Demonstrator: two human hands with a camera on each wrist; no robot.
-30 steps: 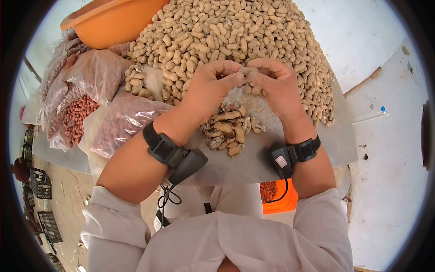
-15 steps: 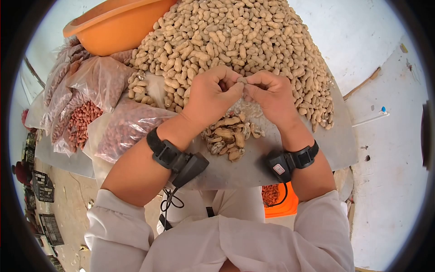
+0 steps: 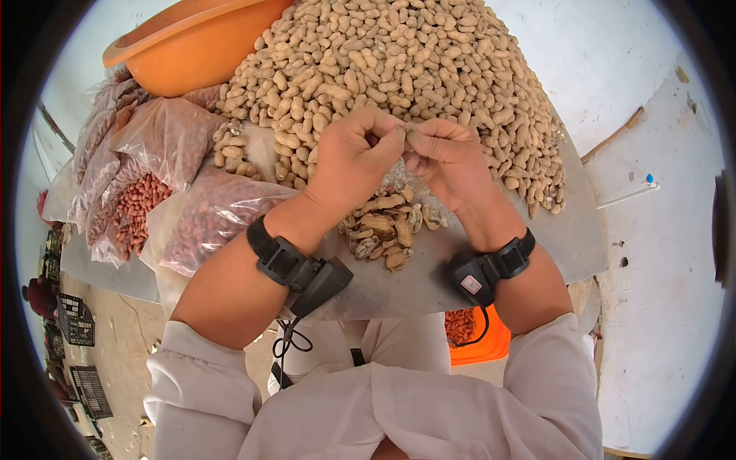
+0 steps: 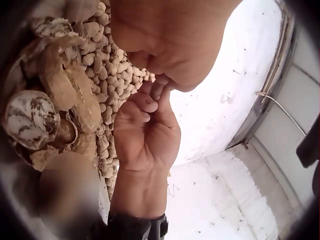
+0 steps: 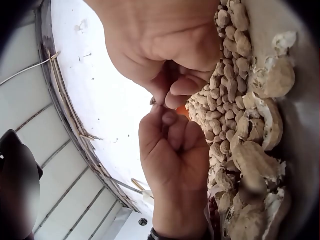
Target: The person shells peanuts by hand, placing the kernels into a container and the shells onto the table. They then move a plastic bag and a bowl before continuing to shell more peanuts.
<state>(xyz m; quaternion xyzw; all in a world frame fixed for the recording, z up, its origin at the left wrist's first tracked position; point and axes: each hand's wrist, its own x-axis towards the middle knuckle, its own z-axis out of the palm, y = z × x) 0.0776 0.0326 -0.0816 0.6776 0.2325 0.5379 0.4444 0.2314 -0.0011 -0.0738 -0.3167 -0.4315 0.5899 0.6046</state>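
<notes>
Over the table's near middle, both hands meet at their fingertips. My left hand (image 3: 353, 161) has curled fingers and pinches a peanut, of which only a small brown bit (image 5: 153, 101) shows in the right wrist view. A reddish spot shows inside its curl. My right hand (image 3: 458, 169) pinches at the same peanut from the other side, its thumb and forefinger touching the left fingertips. Most of the peanut is hidden by the fingers. Just below the hands lies a small heap of split, empty peanut shells (image 3: 383, 226). Behind them rises a big pile of unshelled peanuts (image 3: 414, 61).
An orange basin (image 3: 184, 54) stands at the back left. Clear bags of red kernels (image 3: 218, 207) lie along the left, one showing loose kernels (image 3: 138, 203). Below the table's front edge is an orange container (image 3: 483, 341) with reddish contents. A white wall (image 3: 652, 307) borders the right.
A whole peanut showed between both hands a second ago; now the fingers cover nearly all of it. The hands have come slightly lower in view, and the right hand has turned, showing more of its curled fingers.
</notes>
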